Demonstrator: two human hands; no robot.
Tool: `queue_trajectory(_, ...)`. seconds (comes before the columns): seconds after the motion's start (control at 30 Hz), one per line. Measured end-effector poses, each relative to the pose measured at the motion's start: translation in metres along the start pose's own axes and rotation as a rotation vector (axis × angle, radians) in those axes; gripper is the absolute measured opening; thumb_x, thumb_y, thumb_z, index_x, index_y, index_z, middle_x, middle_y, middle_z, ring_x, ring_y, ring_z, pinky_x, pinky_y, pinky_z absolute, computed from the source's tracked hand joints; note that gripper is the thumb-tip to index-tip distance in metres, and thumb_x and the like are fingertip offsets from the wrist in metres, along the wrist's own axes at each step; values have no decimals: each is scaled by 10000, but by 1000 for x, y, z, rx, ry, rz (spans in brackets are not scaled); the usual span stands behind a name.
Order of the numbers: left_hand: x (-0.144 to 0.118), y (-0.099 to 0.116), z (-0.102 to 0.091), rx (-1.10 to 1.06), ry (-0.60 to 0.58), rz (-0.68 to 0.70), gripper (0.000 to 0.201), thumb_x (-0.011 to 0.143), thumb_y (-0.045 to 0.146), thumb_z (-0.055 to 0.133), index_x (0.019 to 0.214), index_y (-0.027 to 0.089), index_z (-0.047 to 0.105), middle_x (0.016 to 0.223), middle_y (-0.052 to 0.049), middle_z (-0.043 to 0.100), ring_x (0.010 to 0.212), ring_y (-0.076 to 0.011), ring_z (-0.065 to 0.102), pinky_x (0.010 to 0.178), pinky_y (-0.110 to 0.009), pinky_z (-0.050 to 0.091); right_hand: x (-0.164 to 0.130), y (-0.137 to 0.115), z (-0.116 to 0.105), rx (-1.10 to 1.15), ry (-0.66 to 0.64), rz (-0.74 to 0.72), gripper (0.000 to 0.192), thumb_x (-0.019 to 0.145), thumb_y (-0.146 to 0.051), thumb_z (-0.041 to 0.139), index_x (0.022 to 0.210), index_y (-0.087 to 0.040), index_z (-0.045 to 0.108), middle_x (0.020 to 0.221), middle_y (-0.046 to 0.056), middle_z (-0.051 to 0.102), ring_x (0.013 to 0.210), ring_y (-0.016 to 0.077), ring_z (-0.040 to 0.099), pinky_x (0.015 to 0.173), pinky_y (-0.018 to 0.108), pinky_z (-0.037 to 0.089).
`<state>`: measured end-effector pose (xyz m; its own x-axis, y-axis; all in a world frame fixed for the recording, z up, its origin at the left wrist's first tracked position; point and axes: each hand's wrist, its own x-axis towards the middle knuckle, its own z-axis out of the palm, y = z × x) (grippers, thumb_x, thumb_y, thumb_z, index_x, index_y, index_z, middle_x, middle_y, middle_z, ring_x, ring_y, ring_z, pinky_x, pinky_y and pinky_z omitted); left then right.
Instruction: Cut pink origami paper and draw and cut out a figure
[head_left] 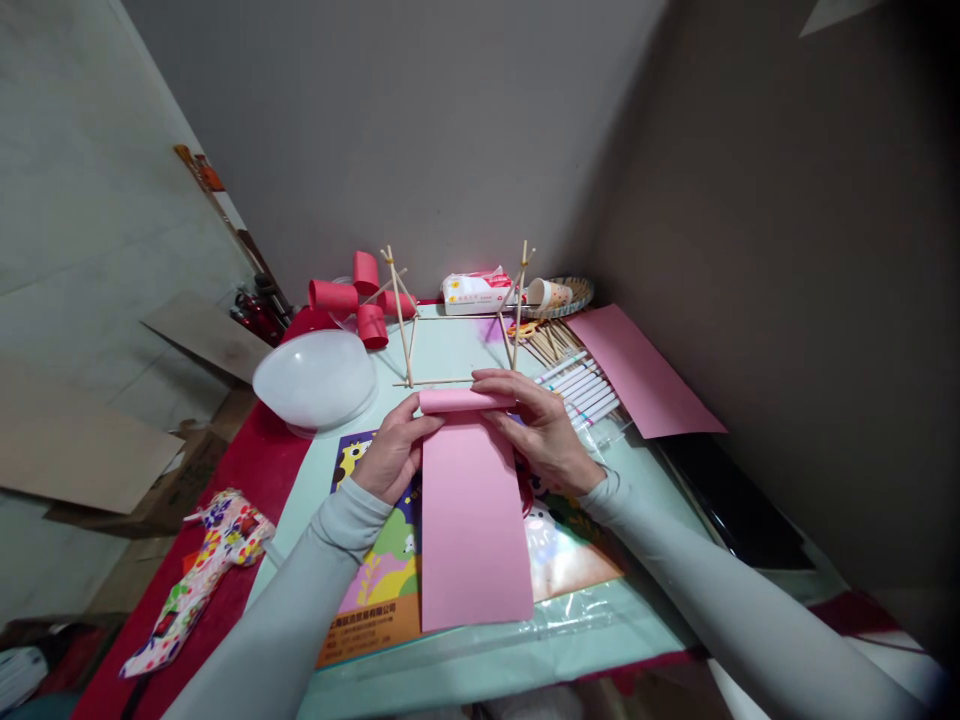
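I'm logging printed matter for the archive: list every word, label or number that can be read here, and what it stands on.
Nothing can be read for certain.
Colourful packet under the pink paper strip: a line of characters on its orange band, too small and blurred to quote.
Tissue pack at the back: red print, too blurred.
Marker pens: no legible print.

our left hand (394, 450): fingers curled, thumb pointing inward, pinching | our right hand (540, 425): palm down, fingers stretched leftward, thumb tucked under | our forearms: grey-sleeved, angled inward toward each other
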<state>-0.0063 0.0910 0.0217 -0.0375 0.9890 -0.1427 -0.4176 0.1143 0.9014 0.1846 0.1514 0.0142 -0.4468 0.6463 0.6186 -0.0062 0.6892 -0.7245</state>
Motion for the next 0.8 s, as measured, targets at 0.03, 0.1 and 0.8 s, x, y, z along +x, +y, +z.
queue_trajectory(0.03,-1,1,1,-16,-7,-9,446,650,200,755,1078,150,636,924,-33,718,831,-181,660,761,-290,539,0,0,0,-11,9,-8,317,901,-123,626,1175,-264,698,1276,81,667,1239,234,593,1026,408,483)
queue_trajectory(0.1,-1,3,2,-51,-21,-20,438,650,213,750,1070,152,643,917,-36,718,817,-186,664,753,-299,544,0,0,1,-37,23,-30,318,901,-111,612,1166,-262,704,1265,84,674,1225,233,604,1015,412,492)
queue_trajectory(0.8,0,12,-7,-91,70,149,786,717,241,809,1436,247,489,830,-4,676,780,-169,659,758,-281,539,6,-8,-14,-416,-90,-279,614,918,-51,451,1468,-324,449,1601,90,364,1460,281,363,1139,587,362)
